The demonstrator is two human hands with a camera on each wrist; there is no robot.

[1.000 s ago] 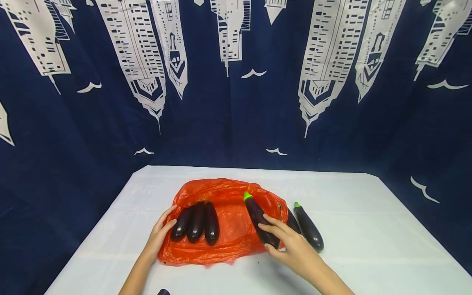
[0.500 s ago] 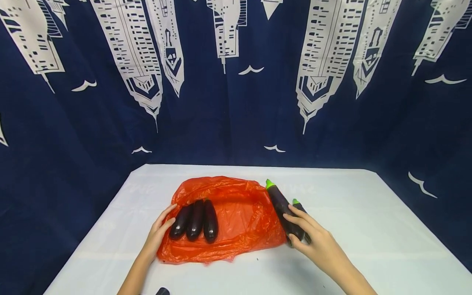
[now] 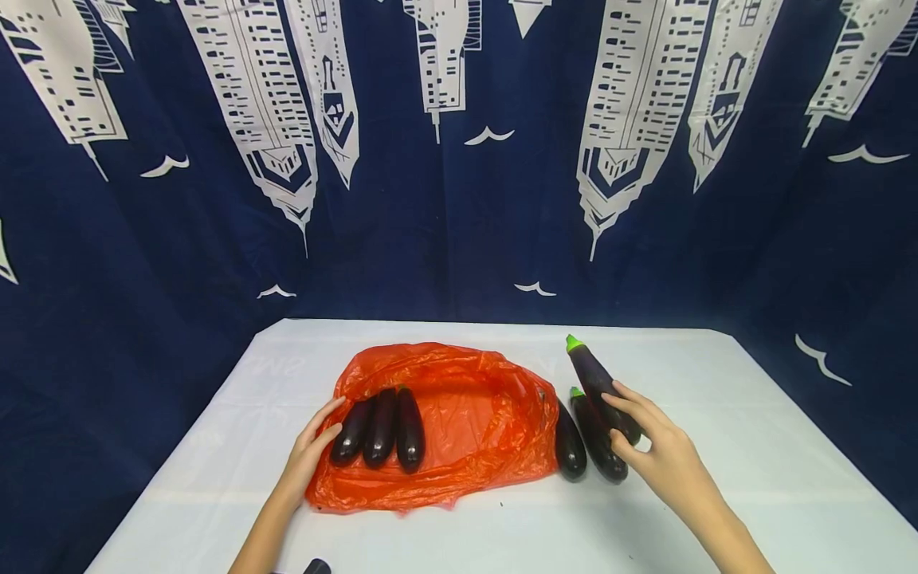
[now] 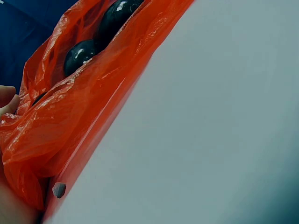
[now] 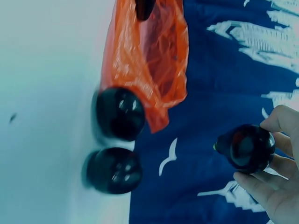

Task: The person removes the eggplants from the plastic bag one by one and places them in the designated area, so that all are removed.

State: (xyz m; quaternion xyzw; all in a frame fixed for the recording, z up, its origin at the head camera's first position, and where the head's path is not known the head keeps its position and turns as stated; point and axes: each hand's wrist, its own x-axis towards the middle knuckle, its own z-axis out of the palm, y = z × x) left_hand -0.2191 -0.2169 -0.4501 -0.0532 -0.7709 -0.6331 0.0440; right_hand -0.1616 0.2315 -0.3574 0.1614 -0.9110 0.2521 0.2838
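One dark blue cloth [image 3: 445,207], printed with white buildings whose spires point downward and with white birds, spreads behind everything we see. Next in size comes the white table [image 3: 717,446], and on it lies a crumpled orange-red plastic bag [image 3: 466,470], its mouth facing us.

We find the left hand [image 3: 311,448] at the bag's left edge, its thumb and one finger apart; we cannot tell whether they pinch the plastic. Well off to the right, the right hand [image 3: 667,446] pinches a held eggplant [image 3: 591,375] between thumb and fingers, raised above the table, green stem end pointing up and left.

We count three eggplants in the bag [image 3: 382,430], side by side near the left hand. Right of the bag, two more rest on the table: a near eggplant [image 3: 570,446], its upper end hidden by the bag, and just beside it a green-tipped eggplant [image 3: 601,446], partly covered by the held one. Smallest of all, we notice a dark speck [image 3: 501,503] in front of the bag.
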